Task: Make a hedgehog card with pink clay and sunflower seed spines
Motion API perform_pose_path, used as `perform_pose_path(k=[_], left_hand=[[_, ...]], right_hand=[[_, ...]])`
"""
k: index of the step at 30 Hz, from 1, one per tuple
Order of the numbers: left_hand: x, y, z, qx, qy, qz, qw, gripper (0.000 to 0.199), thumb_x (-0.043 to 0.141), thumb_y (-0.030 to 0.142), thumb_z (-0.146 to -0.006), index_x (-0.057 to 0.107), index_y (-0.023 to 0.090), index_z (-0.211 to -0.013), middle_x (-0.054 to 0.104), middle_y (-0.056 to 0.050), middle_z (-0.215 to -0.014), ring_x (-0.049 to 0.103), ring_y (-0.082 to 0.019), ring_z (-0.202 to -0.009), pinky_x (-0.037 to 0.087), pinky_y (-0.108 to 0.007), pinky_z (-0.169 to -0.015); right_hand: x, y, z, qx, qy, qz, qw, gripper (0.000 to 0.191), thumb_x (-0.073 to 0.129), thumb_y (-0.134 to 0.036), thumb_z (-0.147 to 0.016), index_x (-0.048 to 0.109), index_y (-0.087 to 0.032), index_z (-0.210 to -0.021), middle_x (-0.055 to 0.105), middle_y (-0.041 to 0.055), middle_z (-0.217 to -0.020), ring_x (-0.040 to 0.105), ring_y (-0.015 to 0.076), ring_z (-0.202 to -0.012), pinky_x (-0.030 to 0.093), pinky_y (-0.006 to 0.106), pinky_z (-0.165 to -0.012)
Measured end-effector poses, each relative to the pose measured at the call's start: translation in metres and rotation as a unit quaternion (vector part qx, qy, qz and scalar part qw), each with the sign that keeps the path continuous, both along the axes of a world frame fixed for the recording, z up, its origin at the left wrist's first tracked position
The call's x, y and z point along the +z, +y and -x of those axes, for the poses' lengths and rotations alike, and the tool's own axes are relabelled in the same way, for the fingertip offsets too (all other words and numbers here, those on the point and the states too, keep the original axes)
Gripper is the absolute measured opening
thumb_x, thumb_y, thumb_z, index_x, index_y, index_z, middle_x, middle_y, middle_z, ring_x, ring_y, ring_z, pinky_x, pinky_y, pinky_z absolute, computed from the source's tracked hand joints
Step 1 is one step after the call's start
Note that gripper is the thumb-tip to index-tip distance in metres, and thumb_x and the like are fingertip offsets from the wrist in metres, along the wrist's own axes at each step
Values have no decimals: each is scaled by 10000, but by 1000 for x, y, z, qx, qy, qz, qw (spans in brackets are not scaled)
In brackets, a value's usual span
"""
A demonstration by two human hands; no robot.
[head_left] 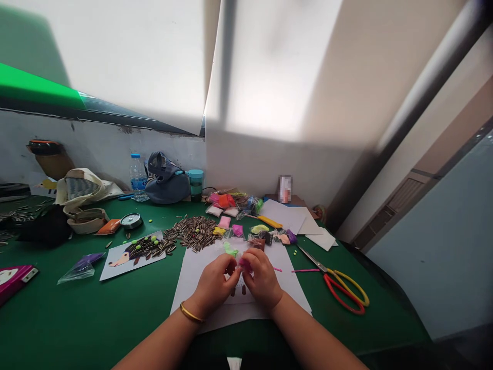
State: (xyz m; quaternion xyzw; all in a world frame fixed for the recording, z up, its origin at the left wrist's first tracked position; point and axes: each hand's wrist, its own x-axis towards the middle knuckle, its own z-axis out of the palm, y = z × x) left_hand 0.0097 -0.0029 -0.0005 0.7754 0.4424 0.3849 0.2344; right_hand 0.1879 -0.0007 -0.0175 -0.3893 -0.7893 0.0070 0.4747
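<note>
Pink modelling clay (244, 264) pinched between curled fingers of left hand (213, 284) and right hand (262, 276), just above a white paper sheet (196, 293); water bottle label (138, 180) too small to read.

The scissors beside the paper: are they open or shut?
Shut: the red-and-yellow-handled scissors have their blades lying together in one narrow point.

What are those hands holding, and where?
A small pink lump, probably clay, pinched by its sides between the fingertips of the left hand and right hand.
</note>
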Motion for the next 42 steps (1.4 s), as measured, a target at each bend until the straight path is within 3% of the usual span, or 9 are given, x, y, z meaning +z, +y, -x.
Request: perform_pose_path(k=[10,16,19,22,26,34,42], left_hand=[[-6,6,2,6,-48,11,999,231,456,359,-958,507,217,-783,565,-3,-749,522,-175,-701,417,-288,-654],[-3,7,2,6,-88,4,996,222,484,346,-942,526,210,-771,563,1,-734,524,-166,-684,430,-278,-629],[-1,7,3,-34,-119,-31,992,163,493,300,-945,620,206,-903,622,-26,-839,579,-177,-791,478,-297,-723],[-1,7,4,-61,-117,-60,989,220,474,255,-958,665,224,-1063,646,-52,-933,608,-187,-876,498,-320,-789],[-3,8,7,-44,-75,-56,995,227,493,255,-955,674,234,-1092,674,-58,-967,624,-192,-889,508,-329,-800],[-9,19,10,-10,-114,-29,993,176,558,232,-872,704,229,-971,720,-41,-927,649,-194,-864,528,-346,-820],[-4,18,10,-20,-86,-35,996,239,480,155,-882,708,214,-846,623,-41,-847,595,-178,-800,506,-302,-737]], right_hand=[[3,1,-2,10,-28,17,999,332,501,-141,-920,532,-213,-1243,632,106,-1157,573,255,-1063,491,465,-927],[2,1,-3,23,-9,38,999,356,600,-385,-928,534,-214,-1234,626,116,-1111,585,270,-1008,516,455,-878],[3,2,-3,24,9,47,999,365,589,-442,-927,546,-213,-1209,637,105,-1063,593,267,-965,517,445,-848],[4,1,-4,34,22,61,997,319,566,-422,-945,564,-216,-1189,647,93,-1042,599,254,-947,515,427,-844],[4,2,-4,54,32,72,995,352,595,-437,-927,573,-215,-1198,656,97,-1064,617,252,-962,528,418,-851],[-6,9,-7,32,30,49,998,445,705,-334,-848,548,-221,-1249,616,126,-1217,581,283,-1144,494,481,-989],[4,3,-6,22,-21,56,998,325,565,-269,-931,560,-212,-1251,657,117,-1161,615,267,-1059,521,451,-913]])
